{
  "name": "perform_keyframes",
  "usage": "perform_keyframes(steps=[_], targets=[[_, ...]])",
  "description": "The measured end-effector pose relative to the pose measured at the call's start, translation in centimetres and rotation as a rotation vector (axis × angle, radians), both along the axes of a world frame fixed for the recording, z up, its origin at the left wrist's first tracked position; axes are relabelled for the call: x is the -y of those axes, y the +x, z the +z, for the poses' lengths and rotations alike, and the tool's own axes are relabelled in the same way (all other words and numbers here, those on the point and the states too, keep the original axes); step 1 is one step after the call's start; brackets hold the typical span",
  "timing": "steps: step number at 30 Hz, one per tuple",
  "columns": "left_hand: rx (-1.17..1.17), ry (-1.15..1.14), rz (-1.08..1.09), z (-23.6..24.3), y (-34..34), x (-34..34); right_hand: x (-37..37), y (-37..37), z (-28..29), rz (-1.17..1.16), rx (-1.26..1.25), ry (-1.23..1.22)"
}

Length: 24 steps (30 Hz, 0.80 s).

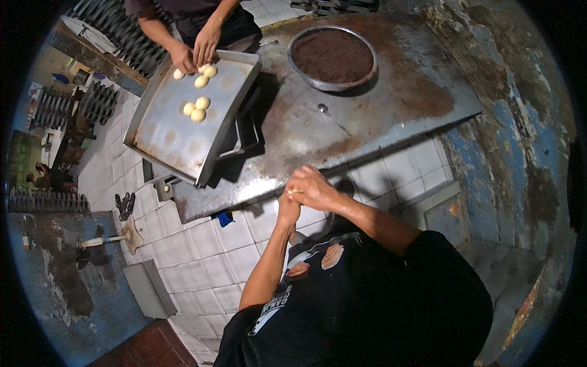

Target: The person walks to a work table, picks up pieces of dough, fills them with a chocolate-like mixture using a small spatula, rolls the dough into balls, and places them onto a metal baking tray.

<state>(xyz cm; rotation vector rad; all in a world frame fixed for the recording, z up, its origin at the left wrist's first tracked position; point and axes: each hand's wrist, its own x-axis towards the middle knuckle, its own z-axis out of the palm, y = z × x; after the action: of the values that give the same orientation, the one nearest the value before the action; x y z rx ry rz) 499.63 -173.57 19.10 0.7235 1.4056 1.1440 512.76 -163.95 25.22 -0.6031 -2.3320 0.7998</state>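
Observation:
My right hand (315, 188) is cupped over my left hand (287, 211), both closed together just above the near edge of the metal table (391, 116). Between them shows a small bit of pale yellow dough (296, 192), mostly hidden by the fingers. Ahead and to the left is a large metal tray (174, 144) carrying several round, pale yellow dough balls (198, 115). A wide metal bowl (310, 78) of dark brown crumbly filling (333, 56) stands farther back. Nearer to me than the bowl lies a spoon (323, 108).
Across the table, a person's hands (195, 55) work over the far end of the tray, at more dough balls. The tray rests raised on a metal frame (244, 137). A peeling blue wall (501, 147) rises at right. A standing fan (125, 235) is on the left.

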Motion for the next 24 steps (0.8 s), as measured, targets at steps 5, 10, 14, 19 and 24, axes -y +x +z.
perform_keyframes(steps=[5,10,14,19,24], targets=[[0.172,-0.011,0.173,6.0,2.9,-6.9,-17.3,5.9,-8.6,-0.515,0.071,-0.095],[0.059,0.099,0.246,11.5,4.6,-12.1,-22.5,6.3,-12.4,-0.448,0.739,-0.195],[-0.045,0.109,0.247,11.1,4.3,-15.1,-22.9,8.2,-12.6,-0.309,0.714,-0.150],[-0.310,0.140,0.128,9.2,2.2,-17.8,-24.3,9.0,-2.7,-0.270,0.197,-0.400],[-0.374,0.140,0.066,9.6,1.1,-24.8,-31.4,8.5,3.7,-0.399,0.425,0.047]])
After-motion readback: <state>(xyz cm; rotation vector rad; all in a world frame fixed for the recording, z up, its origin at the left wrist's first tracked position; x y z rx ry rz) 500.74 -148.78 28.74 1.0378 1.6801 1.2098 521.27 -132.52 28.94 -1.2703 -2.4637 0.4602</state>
